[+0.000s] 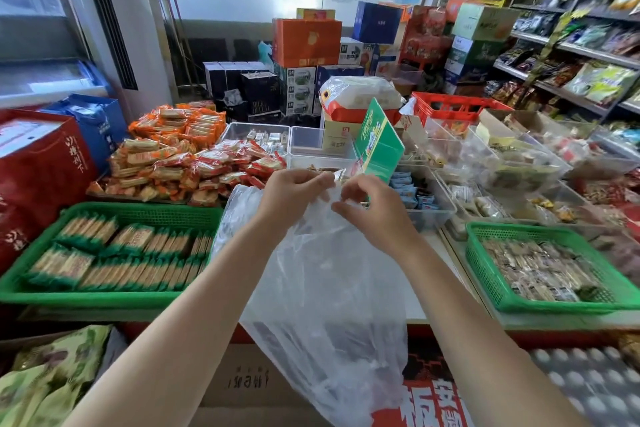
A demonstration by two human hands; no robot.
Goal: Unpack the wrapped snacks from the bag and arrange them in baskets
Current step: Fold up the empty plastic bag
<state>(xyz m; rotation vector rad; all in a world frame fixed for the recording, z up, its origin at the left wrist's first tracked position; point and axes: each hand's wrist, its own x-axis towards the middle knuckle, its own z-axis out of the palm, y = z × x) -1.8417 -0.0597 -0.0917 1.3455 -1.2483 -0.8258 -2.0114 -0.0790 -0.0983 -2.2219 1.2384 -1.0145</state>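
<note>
Left hand (pixel 292 192) and right hand (pixel 369 206) both pinch the bag (pixel 322 288) mouth between them; thin, limp, slippery film, likely light, best gripped at rim.

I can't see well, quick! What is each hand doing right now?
Left hand: closed, pinching the top of the clear plastic bag.
Right hand: closed, pinching the same bag's top.

Thin, glossy clear-plastic bag (pixel 325 288)
</note>
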